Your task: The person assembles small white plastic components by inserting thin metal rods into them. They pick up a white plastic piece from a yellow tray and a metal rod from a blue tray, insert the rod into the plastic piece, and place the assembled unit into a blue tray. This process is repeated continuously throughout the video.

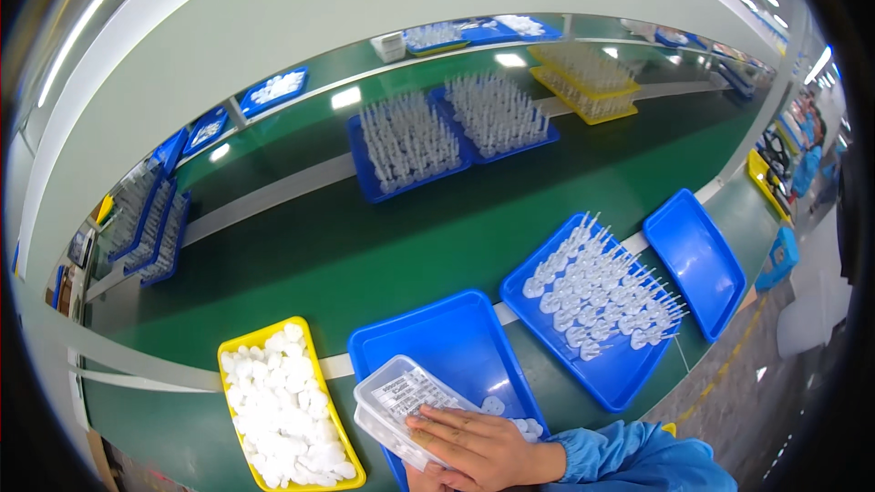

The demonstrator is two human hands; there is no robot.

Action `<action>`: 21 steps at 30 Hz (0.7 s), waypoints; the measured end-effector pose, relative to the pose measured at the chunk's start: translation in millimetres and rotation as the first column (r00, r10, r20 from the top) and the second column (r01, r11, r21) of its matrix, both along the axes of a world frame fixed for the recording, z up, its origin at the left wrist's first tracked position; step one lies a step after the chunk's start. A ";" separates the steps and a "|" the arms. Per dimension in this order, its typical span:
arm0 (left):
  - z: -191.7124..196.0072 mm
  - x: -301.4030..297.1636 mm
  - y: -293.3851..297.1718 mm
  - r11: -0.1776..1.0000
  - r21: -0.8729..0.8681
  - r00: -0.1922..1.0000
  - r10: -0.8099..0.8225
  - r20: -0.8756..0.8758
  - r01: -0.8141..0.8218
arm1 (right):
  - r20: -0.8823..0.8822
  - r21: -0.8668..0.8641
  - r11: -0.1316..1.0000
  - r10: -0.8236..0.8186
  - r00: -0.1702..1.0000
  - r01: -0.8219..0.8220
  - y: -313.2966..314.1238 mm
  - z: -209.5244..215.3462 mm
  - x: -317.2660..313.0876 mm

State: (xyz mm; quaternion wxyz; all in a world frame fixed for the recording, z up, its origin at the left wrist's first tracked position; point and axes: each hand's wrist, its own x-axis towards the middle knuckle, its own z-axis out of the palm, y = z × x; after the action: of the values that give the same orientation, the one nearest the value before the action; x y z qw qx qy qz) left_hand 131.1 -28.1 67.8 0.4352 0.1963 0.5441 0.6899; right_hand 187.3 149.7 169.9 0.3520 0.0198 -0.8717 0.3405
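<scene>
The right hand point(478, 446) lies with fingers spread flat on a clear plastic box point(401, 401), which tilts over the blue tray point(447, 337) at six o'clock. The left hand point(428, 481) is barely visible below; its grip cannot be told. Pressed unevenly, the box could tip and spill small white parts toward the yellow tray point(232, 346) at seven o'clock.

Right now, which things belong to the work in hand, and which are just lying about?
In hand:
- right hand, flat on the clear plastic box
- blue tray under that box
- yellow tray of white parts, beside it
- left hand, barely visible under the box

Lying about:
- empty blue tray
- blue tray of clear stemmed parts
- far trays across the green belt
</scene>
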 end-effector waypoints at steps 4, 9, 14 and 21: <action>-4.5 -0.5 -2.9 0.999 -0.016 0.999 0.030 0.026 -0.030 | 0.007 0.031 0.999 -0.008 1.000 0.008 2.0 -3.2 2.3; -11.8 -2.1 -7.5 0.999 -0.033 0.998 0.042 0.051 -0.040 | -0.006 0.088 0.995 -0.044 0.999 0.044 3.5 -2.8 5.5; -18.2 -6.7 -11.2 0.998 -0.053 0.999 0.022 0.036 -0.021 | -0.019 0.096 0.994 -0.056 0.998 0.057 3.3 -6.2 5.8; -2.8 0.2 -5.3 0.975 -0.151 0.921 0.203 0.334 -0.160 | 0.009 0.136 0.990 -0.041 0.999 0.039 10.3 -0.6 6.6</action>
State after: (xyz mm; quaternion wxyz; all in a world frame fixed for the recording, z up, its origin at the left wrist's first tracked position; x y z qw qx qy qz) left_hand 131.2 -33.4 65.0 0.4693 -0.0064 0.5153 0.7171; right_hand 193.8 160.0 169.3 0.3513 0.0241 -0.8951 0.2735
